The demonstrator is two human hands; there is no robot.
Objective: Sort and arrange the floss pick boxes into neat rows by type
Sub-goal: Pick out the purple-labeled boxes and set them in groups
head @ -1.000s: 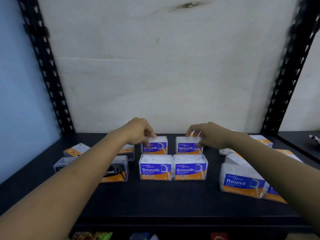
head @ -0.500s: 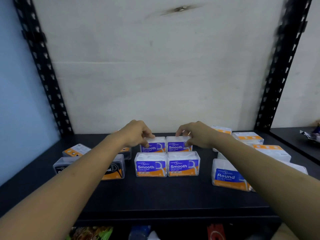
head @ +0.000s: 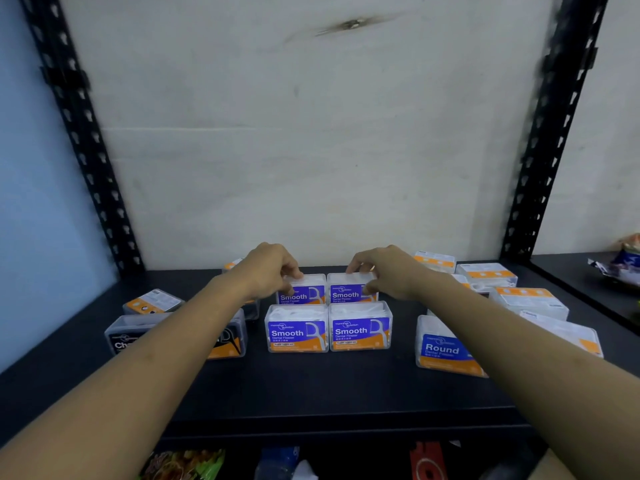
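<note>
We are reaching both arms over the dark matte shelf board (head: 311, 386). Our left hand (head: 268, 271) is curling down at about 11 o'clock from the shelf's middle, thumb and fingers clamping the top corner of the rear-left clear plastic box with the purple-and-orange "Smooth" label (head: 302, 289). Our right hand (head: 384, 271) is sitting at roughly 1 o'clock, fingers bent over the top edge and thumb pressing the front of the rear-right clear "Smooth" box (head: 349, 289). These two boxes are standing upright, side by side and touching.

Directly at 6 o'clock from them, the front pair of upright "Smooth" boxes (head: 329, 329) is standing edge to edge, not touched by either hand.

At 3 o'clock, under our right forearm, a clear box with a blue "Round" label (head: 440, 348) is leaning, with more white-and-orange boxes (head: 526, 299) lying scattered behind it. At 9 o'clock, dark charcoal-labelled boxes (head: 128, 334) are partly hiding beneath our left forearm.
</note>
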